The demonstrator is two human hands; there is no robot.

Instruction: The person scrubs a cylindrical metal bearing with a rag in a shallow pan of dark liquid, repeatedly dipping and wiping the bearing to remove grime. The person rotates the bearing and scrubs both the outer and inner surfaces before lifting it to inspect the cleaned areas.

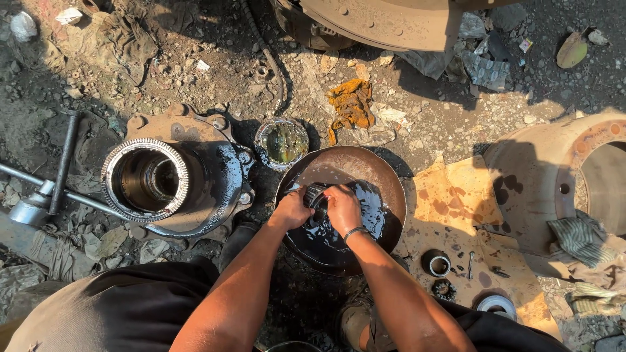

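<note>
On gravel, a wrench [49,189] lies at far left beside one greasy wheel hub [173,179] and one small grease-filled cup [282,142]. In one round pan [385,186] of black liquid, the left hand [291,210] and right hand [343,207] both clasp a dark bearing [315,193] between them. One brake drum [561,176] stands right.

A greasy wheel hub [173,179] lies on the gravel, a cross wrench [45,192] to its left. Above are a small grease tin [282,142] and a yellow rag [351,104]. At right, a brake drum [561,176] stands beside stained cardboard [456,202] bearing 2 rings [437,264].
</note>
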